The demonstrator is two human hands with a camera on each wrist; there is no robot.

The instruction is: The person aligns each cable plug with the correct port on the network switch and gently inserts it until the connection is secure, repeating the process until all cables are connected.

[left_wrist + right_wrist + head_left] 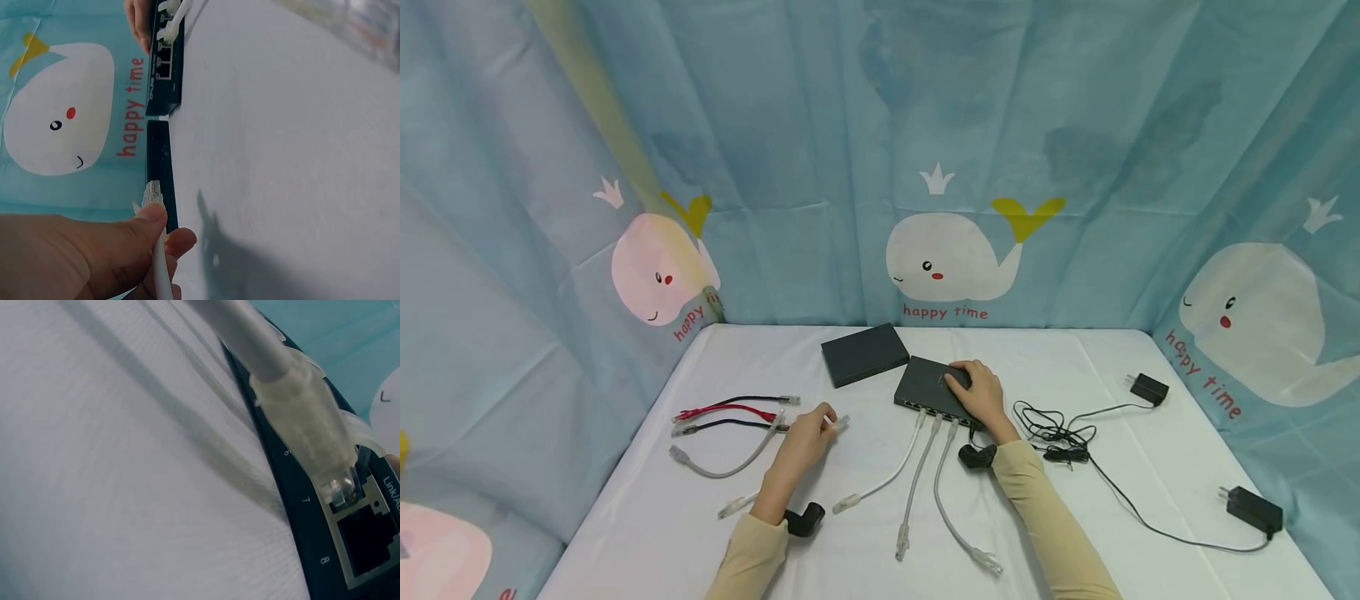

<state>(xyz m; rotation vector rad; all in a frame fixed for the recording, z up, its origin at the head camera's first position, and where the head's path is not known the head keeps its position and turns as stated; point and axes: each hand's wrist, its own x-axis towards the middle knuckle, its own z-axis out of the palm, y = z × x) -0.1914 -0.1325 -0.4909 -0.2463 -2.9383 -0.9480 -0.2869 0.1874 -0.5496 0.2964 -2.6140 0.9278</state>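
My left hand (803,443) pinches a white network cable (161,269) just behind its clear plug (153,192), between thumb and fingers. The plug points away from the hand, left of the black network switch (927,382). Behind my wrist the cable's other end (737,504) lies on the table. My right hand (981,396) grips the right part of the switch, thumb on its top. Three pale network cables (912,483) run from its front ports towards me. In the right wrist view, a cable plug (306,425) sits at port 7, beside the bare port 8 (367,540).
A second black box (865,356) lies behind the switch, to its left. Black, red and grey short cables (730,473) are at the left. On the right are two power adapters (1253,508) with a tangled black cord (1052,429). A whale-print curtain (820,250) surrounds the white table.
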